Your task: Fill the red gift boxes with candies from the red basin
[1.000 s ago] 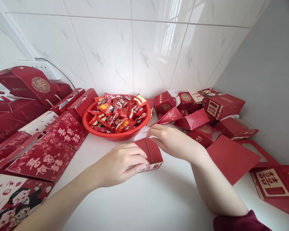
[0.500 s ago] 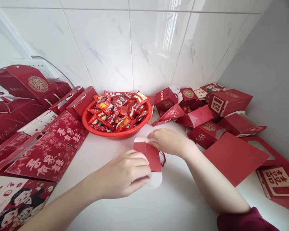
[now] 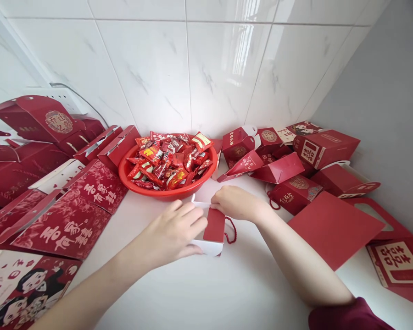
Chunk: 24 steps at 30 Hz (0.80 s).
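Between my hands, on the white tabletop, is a small red gift box (image 3: 214,227) with white inner walls. Its mouth is partly spread open, and a dark red cord handle (image 3: 231,230) loops out on its right side. My left hand (image 3: 179,229) grips the box's left side, thumb low and fingers over the top edge. My right hand (image 3: 236,201) pinches the far right corner of the box, fingers curled and partly hidden. Just behind the box stands a red plastic basin (image 3: 165,194) heaped with wrapped candies (image 3: 172,158).
Closed and half-folded red gift boxes (image 3: 287,192) crowd the right side, beside a flat red card sheet (image 3: 335,229). Red gift bags and boxes (image 3: 65,229) line the left. At the back rises a white tiled wall (image 3: 147,73) with a socket strip (image 3: 67,98).
The box has gone from lying flat with flaps out to being opened up, its white inside now showing. My left hand has shifted slightly left and turned.
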### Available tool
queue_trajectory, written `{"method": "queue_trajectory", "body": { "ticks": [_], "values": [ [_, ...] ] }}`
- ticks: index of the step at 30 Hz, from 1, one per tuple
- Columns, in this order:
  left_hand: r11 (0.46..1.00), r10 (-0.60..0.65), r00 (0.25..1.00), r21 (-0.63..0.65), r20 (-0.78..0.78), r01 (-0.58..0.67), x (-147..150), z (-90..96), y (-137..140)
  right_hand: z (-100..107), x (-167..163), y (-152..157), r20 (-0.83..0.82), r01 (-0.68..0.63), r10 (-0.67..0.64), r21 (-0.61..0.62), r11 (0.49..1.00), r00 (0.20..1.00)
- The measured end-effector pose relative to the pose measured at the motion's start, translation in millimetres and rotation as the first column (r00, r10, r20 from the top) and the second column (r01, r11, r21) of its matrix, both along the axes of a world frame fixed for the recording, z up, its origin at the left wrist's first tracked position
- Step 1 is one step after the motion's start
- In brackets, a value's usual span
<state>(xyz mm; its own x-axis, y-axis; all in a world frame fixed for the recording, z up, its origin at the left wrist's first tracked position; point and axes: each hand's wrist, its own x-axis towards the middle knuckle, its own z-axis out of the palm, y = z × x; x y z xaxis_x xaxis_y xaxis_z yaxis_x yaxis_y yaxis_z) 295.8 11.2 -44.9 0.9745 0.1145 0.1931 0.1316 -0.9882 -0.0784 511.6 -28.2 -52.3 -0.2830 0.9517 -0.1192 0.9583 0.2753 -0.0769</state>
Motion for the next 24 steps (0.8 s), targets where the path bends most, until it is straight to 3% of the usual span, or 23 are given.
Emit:
{"method": "queue_trajectory", "body": {
  "ticks": [3,7,13,17,21,22,24],
  "values": [
    [0.992,0.126,0.992,-0.015,-0.021,-0.126,-2.3,2.2,6.0,-0.4,0.2,-1.3,-0.002,0.011,-0.011,0.002,1.000,1.000],
    [0.959,0.178,0.965,-0.186,-0.193,-0.214,-1.7,-0.6,12.0,0.9,-4.4,-5.2,-0.010,0.021,-0.021,0.005,1.000,1.000],
    [0.839,0.161,0.924,-0.445,-0.347,-0.313,-1.9,-11.2,24.8,1.0,-3.0,-2.0,-0.051,0.030,-0.031,-0.012,0.999,0.998],
    [0.830,0.180,0.909,-0.438,-0.376,-0.345,-3.7,-12.6,26.5,2.4,0.6,-2.2,-0.112,0.054,-0.055,-0.009,0.998,0.992],
    [0.844,0.218,0.897,-0.387,-0.385,-0.371,-4.7,-10.8,21.6,9.2,-6.7,-11.3,-0.386,0.087,-0.003,0.199,0.976,0.922],
    [0.850,0.222,0.898,-0.376,-0.380,-0.370,-4.7,-10.4,20.4,10.6,-10.1,-13.7,-0.436,0.063,0.043,0.227,0.972,0.899],
    [0.857,0.216,0.903,-0.371,-0.371,-0.358,-4.3,-10.0,18.8,12.1,-17.1,-17.4,-0.468,-0.065,0.139,0.171,0.983,0.873]
  ]
}}
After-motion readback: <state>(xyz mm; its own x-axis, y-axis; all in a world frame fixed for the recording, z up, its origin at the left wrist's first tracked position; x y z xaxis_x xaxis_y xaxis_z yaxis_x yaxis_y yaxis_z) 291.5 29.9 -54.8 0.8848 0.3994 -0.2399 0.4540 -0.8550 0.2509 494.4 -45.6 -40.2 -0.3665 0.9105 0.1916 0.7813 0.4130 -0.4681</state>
